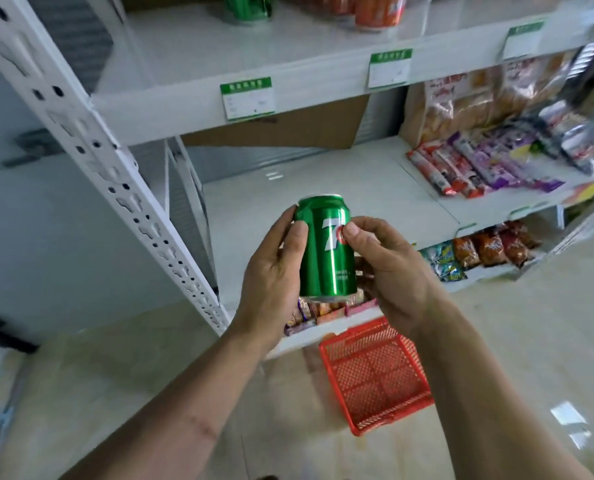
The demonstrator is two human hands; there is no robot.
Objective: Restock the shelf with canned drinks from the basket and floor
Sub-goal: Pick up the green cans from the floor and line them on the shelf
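Note:
A green drink can (326, 251) is held upright in front of the white shelf unit (170, 109), at mid-frame. My left hand (274, 271) grips its left side, and my right hand (389, 268) grips its right side with the thumb on the logo. Below, on the tiled floor, sits a red plastic basket (375, 375); no cans show in the part I can see. On the upper shelf stand another green can (247, 8) and orange cans (378, 8), cut off by the top edge.
The middle shelf board (288, 202) is bare on its left half; wrapped snack bars (475, 168) and bagged snacks (461, 98) fill its right. A cardboard sheet (281, 129) leans at the back. Lower shelves hold snack packets (479, 251). A perforated white upright (91, 140) stands left.

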